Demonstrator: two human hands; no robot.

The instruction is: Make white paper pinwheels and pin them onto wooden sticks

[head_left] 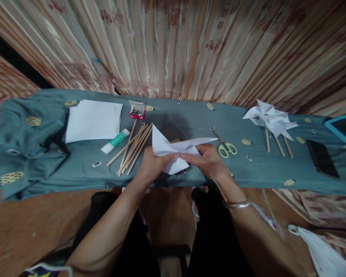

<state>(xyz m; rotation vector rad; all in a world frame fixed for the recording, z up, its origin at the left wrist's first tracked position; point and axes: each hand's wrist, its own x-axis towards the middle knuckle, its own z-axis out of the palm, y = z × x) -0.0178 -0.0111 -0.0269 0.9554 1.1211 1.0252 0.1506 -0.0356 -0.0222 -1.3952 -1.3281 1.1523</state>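
Note:
Between my two hands is a white paper pinwheel (175, 166), its pointed blades folded toward the middle. My left hand (153, 161) grips its left side, with the thumb at the centre. From the right, my right hand (208, 158) holds it too, and both thumb tips meet over a small spot at the centre, too small to make out. The pinwheel is just above the cloth-covered table (190, 115). Left of my left hand lie several wooden sticks (136, 148). Close beyond my right hand are scissors (226, 148) with yellow-green handles.
Toward the left are a stack of white paper (93, 121), a green-and-white tube (115, 141) and a red box of small metal pieces (137, 111). On the right lie finished-looking pinwheels on sticks (272, 117), a dark phone (322, 158) and a blue-framed device (344, 129). A curtain (173, 50) hangs behind.

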